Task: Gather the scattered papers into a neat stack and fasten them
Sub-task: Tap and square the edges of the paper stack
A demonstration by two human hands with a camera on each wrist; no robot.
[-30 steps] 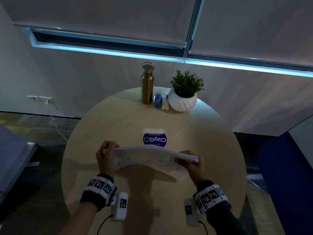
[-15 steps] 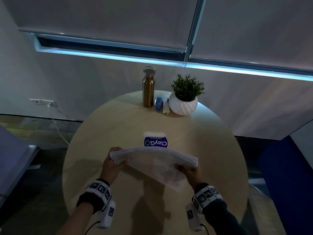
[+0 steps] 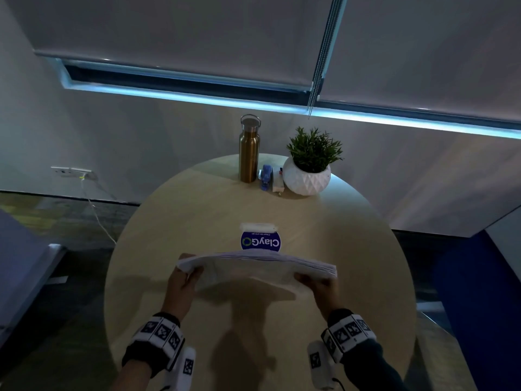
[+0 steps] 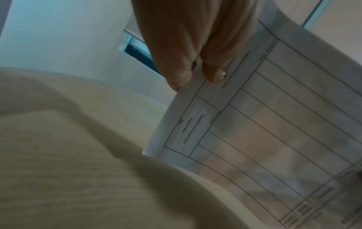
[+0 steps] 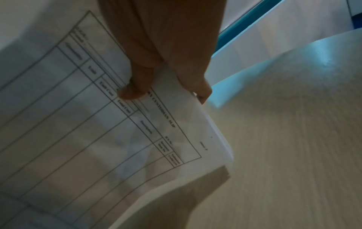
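A stack of white printed papers hangs in the air above the round wooden table, held at both short ends. My left hand grips its left end and my right hand grips its right end. From the left wrist, fingers curl under a sheet with ruled form lines, the papers sagging toward the table. The right wrist view shows fingers pinching the papers near their edge. A blue stapler lies at the far side of the table.
A bronze bottle and a potted plant stand at the table's far edge beside the stapler. A ClayGo sign holder sits mid-table just beyond the papers. A blue seat is at the right, a cable at the left.
The loose lower sheet that hung out toward me has been drawn in. The stack is now more level and even, still held at both ends.
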